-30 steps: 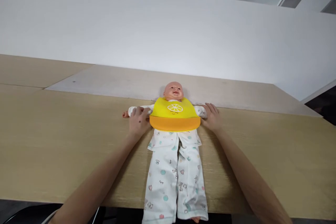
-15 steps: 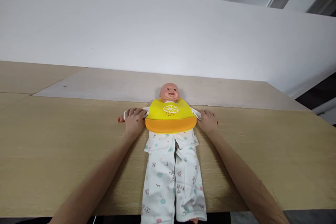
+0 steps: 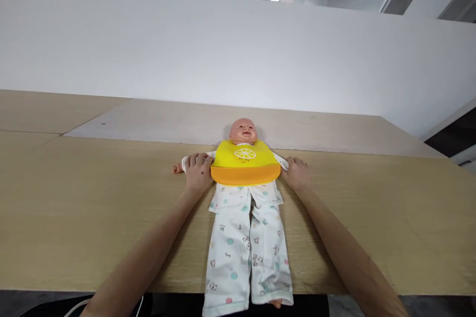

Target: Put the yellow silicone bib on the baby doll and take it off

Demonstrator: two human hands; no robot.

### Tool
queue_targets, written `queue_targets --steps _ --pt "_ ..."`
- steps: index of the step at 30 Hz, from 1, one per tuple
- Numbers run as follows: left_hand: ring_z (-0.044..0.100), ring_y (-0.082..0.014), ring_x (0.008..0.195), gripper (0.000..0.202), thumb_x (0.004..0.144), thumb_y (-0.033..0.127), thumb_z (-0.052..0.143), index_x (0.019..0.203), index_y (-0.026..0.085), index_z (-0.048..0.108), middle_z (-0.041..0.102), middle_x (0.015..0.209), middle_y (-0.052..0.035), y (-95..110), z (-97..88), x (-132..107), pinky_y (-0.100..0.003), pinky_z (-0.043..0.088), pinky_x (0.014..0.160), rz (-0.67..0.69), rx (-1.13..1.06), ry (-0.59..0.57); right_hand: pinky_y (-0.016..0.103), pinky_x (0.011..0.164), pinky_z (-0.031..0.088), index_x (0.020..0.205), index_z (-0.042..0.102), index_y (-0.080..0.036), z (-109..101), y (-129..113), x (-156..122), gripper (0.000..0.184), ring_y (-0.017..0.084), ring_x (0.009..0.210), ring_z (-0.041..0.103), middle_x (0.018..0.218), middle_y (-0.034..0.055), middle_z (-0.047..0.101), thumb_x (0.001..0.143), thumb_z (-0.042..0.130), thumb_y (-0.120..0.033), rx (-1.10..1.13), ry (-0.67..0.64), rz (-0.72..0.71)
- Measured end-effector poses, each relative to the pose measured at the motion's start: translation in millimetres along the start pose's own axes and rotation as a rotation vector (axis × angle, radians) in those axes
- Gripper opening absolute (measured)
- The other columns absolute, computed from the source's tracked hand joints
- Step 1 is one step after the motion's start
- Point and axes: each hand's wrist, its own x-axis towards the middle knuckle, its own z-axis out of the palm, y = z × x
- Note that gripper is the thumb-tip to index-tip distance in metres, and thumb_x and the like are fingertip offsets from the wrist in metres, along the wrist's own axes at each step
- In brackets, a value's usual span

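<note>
A baby doll [image 3: 243, 132] lies on its back, head toward the far side, in white printed pyjamas [image 3: 231, 252]. Over its chest lies a yellow bib [image 3: 227, 155] with a citrus-slice print and an orange catch pocket [image 3: 245, 175] along the bottom. My left hand [image 3: 199, 172] is wrapped over the doll's sleeved arm on the left, and the doll's small hand sticks out beyond my fingers. On the other side, my right hand [image 3: 296, 173] grips the opposite sleeved arm, whose end is hidden under it.
The wooden table [image 3: 111, 208] spreads out on both sides, with a paler strip [image 3: 178, 116] behind the doll's head. A white partition [image 3: 238, 49] rises at the back. The doll's legs hang slightly past the near edge, where a white cable [image 3: 76, 305] shows below.
My view has shifted slightly, so the doll and table sit a little differently in the picture. Both hands stay on the doll's arms; the doll's hand by my right fingers is now hidden.
</note>
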Motion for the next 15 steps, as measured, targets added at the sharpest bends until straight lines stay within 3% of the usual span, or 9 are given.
queue_targets --steps 15 --pt "0.050 -0.0316 0.104 0.023 0.080 0.030 0.054 0.096 0.019 0.066 0.066 0.108 -0.0109 -2.3 4.9 -2.8 -0.048 0.032 0.093 -0.012 -0.059 -0.013 0.032 0.077 0.033 0.104 0.062 -0.012 2.3 1.8 0.8 0.037 0.027 0.100 0.058 0.104 0.0131 0.062 0.092 0.045 -0.043 -0.007 -0.025 -0.004"
